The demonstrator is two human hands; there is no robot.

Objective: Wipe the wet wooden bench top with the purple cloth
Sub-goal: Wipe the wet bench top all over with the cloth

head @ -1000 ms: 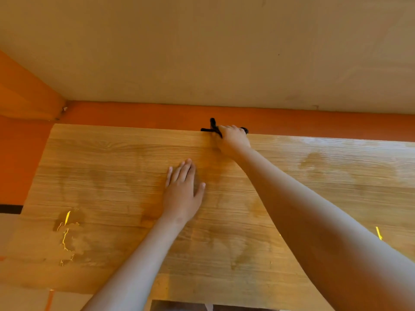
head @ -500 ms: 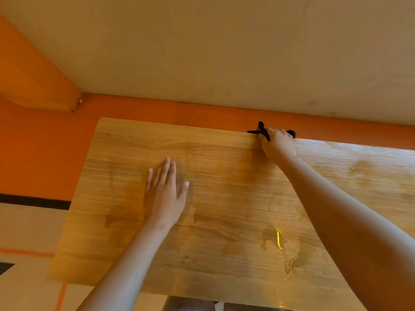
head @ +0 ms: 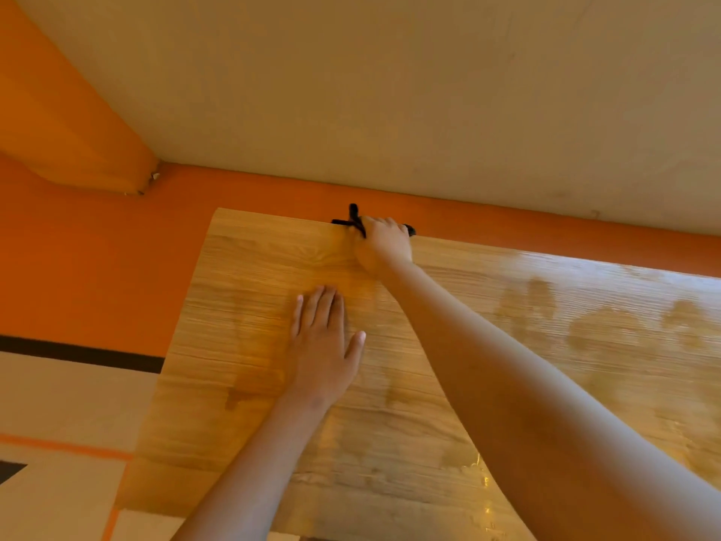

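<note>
Purple cloth (head: 356, 220) sits at the desk's (head: 249, 275) far edge, bunched under your right hand (head: 384, 244), which is clenched on it; it looks nearly black in this light. Your left hand (head: 322, 345) is flat and released, palm down mid-desk, nearer to you. The desk's long axis runs left-right, with wet patches (head: 593, 326) mostly to the right of the cloth. Judgement: sweep right and back toward yourself; the right hand does it.
</note>
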